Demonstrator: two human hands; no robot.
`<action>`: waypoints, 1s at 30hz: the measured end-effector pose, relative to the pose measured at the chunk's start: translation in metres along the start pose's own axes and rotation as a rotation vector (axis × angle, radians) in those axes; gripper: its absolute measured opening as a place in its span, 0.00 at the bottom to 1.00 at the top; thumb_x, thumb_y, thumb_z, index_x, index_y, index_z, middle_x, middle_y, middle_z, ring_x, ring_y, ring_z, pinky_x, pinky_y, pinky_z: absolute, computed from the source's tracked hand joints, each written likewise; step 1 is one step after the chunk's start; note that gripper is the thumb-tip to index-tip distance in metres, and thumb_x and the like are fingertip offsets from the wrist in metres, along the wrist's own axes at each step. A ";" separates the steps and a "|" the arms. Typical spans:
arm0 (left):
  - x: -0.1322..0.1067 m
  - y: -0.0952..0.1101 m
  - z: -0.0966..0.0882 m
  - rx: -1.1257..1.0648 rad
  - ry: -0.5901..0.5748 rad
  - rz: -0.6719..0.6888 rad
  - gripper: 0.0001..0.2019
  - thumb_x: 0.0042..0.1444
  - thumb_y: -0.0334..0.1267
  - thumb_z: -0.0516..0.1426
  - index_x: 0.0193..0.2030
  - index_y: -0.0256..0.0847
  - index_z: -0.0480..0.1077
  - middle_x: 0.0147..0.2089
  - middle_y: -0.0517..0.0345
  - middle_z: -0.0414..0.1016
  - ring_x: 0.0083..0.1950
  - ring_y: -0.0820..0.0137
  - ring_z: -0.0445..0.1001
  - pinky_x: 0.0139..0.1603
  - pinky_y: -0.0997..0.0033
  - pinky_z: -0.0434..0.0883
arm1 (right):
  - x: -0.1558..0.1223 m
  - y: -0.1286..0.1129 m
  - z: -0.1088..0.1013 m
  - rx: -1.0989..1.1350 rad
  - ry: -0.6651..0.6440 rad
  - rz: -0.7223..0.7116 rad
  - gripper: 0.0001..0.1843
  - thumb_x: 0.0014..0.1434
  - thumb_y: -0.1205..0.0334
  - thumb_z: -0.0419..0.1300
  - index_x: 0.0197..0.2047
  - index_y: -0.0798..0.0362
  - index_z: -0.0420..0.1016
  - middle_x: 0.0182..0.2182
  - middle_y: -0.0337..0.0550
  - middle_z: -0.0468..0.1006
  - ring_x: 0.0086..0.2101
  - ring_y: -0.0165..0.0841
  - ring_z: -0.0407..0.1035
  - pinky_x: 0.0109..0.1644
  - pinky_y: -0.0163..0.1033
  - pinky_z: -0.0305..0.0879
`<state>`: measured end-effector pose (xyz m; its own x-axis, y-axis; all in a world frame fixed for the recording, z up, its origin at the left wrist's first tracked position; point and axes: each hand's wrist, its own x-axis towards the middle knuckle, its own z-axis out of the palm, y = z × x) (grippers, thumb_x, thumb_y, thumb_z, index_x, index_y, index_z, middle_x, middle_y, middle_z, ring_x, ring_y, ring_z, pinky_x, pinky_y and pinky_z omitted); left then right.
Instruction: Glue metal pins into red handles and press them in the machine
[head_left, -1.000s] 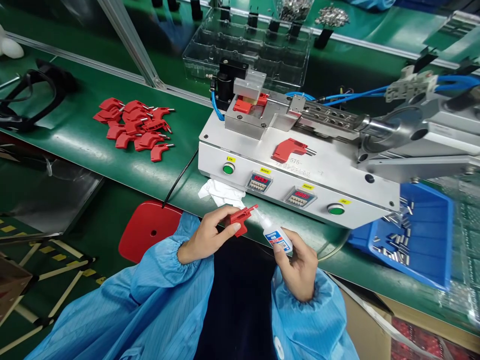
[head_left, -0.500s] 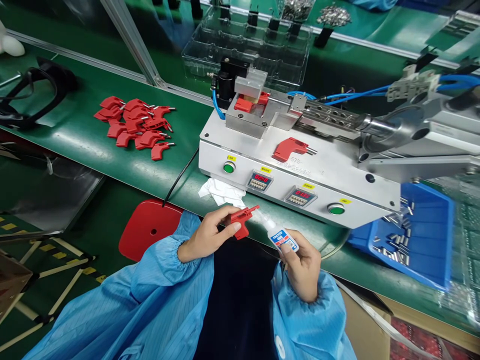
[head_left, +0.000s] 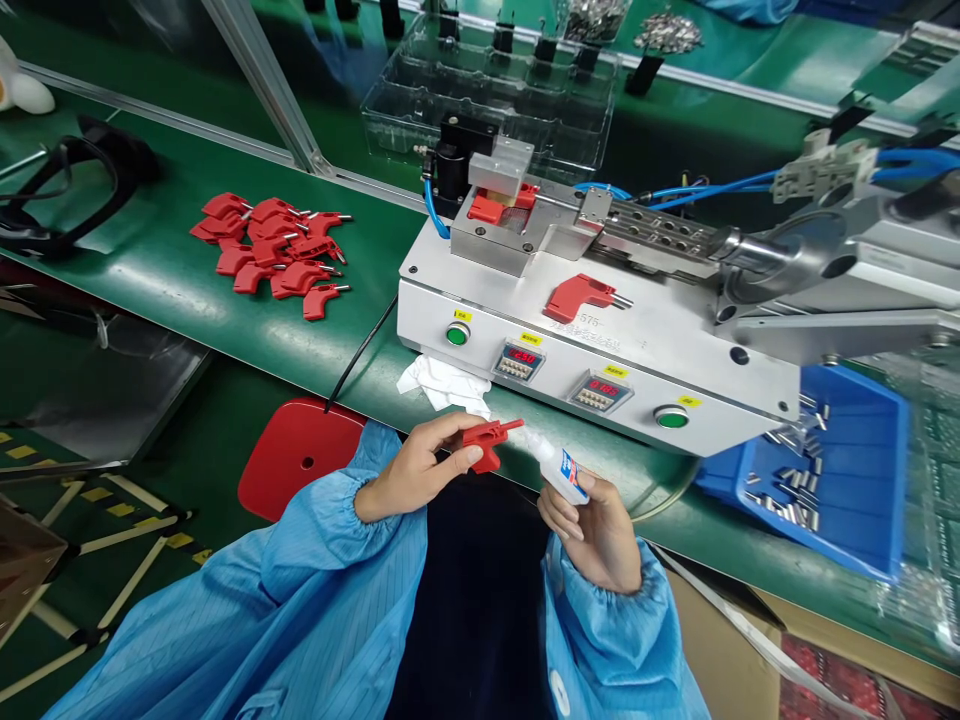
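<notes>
Head view

Left grip (head_left: 416, 478): bare hand, thumb and fingers closed on one red part (head_left: 484, 443); the part is held above the near edge of the desk (head_left: 172, 275), its thin red stem towards the right

Right grip (head_left: 592, 530): bare hand, fingers wrapped around one white bottle (head_left: 564, 470), label blue, white and red; bottle tilted, nozzle up and left, close to the tip of the stem; contact cannot be told

Sleeves (head_left: 352, 530): light blue, gathered at both wrists

Machine (head_left: 675, 345): one, white housing, on the desk beyond the hands; two green buttons (head_left: 457, 334) and two red-lit displays (head_left: 519, 362) on its front

Loose piece (head_left: 576, 298): one, red, two metal pins, lying flat on top of the machine

Clamped piece (head_left: 487, 208): one, red, seated in the metal fixture (head_left: 491, 248), partly hidden

Pile (head_left: 270, 250): red pieces with metal pins, heaped on the desk, left of the machine

Cloth (head_left: 442, 383): one, white, crumpled, at the machine's front left

Bin (head_left: 862, 460): one, blue, at the machine's right, holding short metal cylinders (head_left: 799, 490)

Tray (head_left: 487, 85): one, clear, with compartments, behind the machine

Stool (head_left: 296, 460): one, red, below the desk's edge, left of the left sleeve
</notes>
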<state>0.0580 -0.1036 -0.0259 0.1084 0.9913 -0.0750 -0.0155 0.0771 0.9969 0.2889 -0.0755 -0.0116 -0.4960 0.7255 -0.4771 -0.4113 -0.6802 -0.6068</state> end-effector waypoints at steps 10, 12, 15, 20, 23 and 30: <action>-0.001 -0.005 0.001 -0.002 0.017 0.018 0.13 0.70 0.41 0.59 0.57 0.38 0.75 0.45 0.55 0.79 0.36 0.76 0.73 0.37 0.80 0.71 | -0.001 0.004 -0.001 0.079 -0.091 0.054 0.15 0.65 0.53 0.63 0.34 0.57 0.76 0.18 0.31 0.57 0.16 0.19 0.47 0.21 0.28 0.50; 0.000 -0.005 0.001 -0.005 0.012 0.017 0.13 0.70 0.41 0.59 0.57 0.39 0.75 0.44 0.55 0.78 0.35 0.77 0.73 0.38 0.79 0.71 | 0.000 0.006 0.000 0.138 -0.120 0.117 0.16 0.66 0.53 0.61 0.36 0.58 0.77 0.17 0.30 0.55 0.15 0.19 0.46 0.20 0.27 0.51; 0.001 -0.004 0.000 -0.009 0.019 0.000 0.13 0.71 0.41 0.59 0.57 0.39 0.75 0.45 0.55 0.77 0.35 0.78 0.72 0.38 0.79 0.72 | 0.003 0.009 0.001 0.223 -0.160 0.189 0.16 0.67 0.53 0.60 0.38 0.59 0.79 0.17 0.29 0.53 0.15 0.19 0.44 0.19 0.27 0.53; 0.002 -0.004 -0.003 -0.003 0.034 0.000 0.12 0.71 0.42 0.59 0.56 0.40 0.76 0.45 0.56 0.76 0.34 0.79 0.71 0.38 0.80 0.72 | 0.002 0.011 0.001 0.269 -0.181 0.214 0.17 0.67 0.52 0.59 0.40 0.59 0.79 0.16 0.28 0.51 0.14 0.19 0.42 0.19 0.27 0.52; 0.001 -0.005 -0.002 -0.031 0.036 -0.035 0.14 0.70 0.44 0.59 0.57 0.39 0.75 0.44 0.56 0.77 0.34 0.77 0.71 0.37 0.79 0.71 | -0.002 0.007 0.002 0.183 -0.116 0.111 0.16 0.66 0.50 0.60 0.41 0.56 0.79 0.18 0.31 0.56 0.16 0.21 0.48 0.22 0.30 0.56; 0.003 -0.004 0.000 -0.116 0.128 -0.149 0.21 0.66 0.51 0.62 0.55 0.35 0.78 0.42 0.52 0.79 0.39 0.70 0.75 0.38 0.76 0.73 | 0.001 0.005 -0.015 -0.529 0.176 -0.324 0.15 0.58 0.52 0.70 0.45 0.50 0.79 0.43 0.45 0.77 0.44 0.37 0.72 0.51 0.41 0.69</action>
<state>0.0584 -0.1004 -0.0297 -0.0090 0.9730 -0.2305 -0.1235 0.2276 0.9659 0.2978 -0.0766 -0.0253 -0.2584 0.9223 -0.2874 -0.0642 -0.3133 -0.9475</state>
